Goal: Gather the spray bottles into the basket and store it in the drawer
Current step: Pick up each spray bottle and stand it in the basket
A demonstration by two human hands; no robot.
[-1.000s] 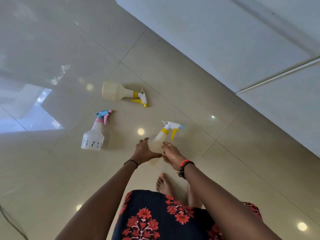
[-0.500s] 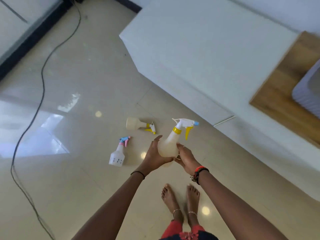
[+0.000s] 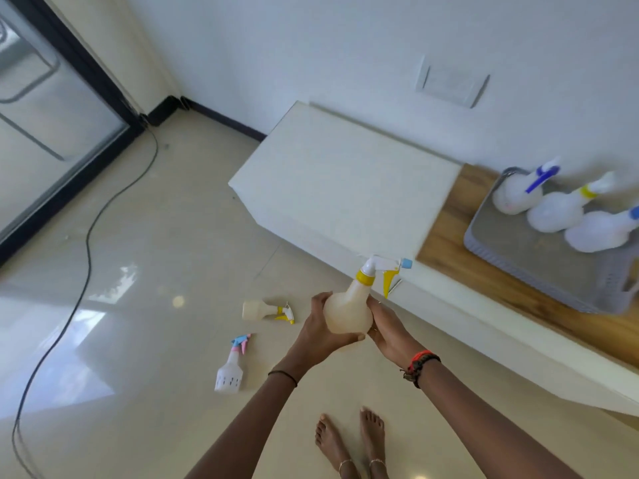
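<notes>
On the wooden right end of the low white bench (image 3: 345,174), a grey woven plastic basket (image 3: 518,250) sits with one corner reaching toward the bench's front edge. Three round white spray bottles lie in it along its far side: one with a dark blue trigger (image 3: 515,195), one with a yellow collar (image 3: 556,210) and one with a light blue tip (image 3: 601,233), each touching the next. The near half of the basket floor is bare.

In front of the bench's front edge, a cloudy round-bellied spray bottle with a yellow collar and yellow trigger (image 3: 349,312) is held upright above the floor. The left hand (image 3: 321,331) cups it from the left with fingers clamped under its belly; the right hand (image 3: 387,328) presses its right side, fingers closed on it.

On the glossy cream tiled floor (image 3: 155,271), a cloudy bottle with a yellow trigger (image 3: 262,310) lies on its side near the bench's left front corner. Just beside it, closer to the person, lies a white bottle with a pink and blue trigger (image 3: 230,369). A black cable (image 3: 86,236) trails along the floor's left side, well apart from both. Bare feet (image 3: 349,440) stand near the bottom edge.
</notes>
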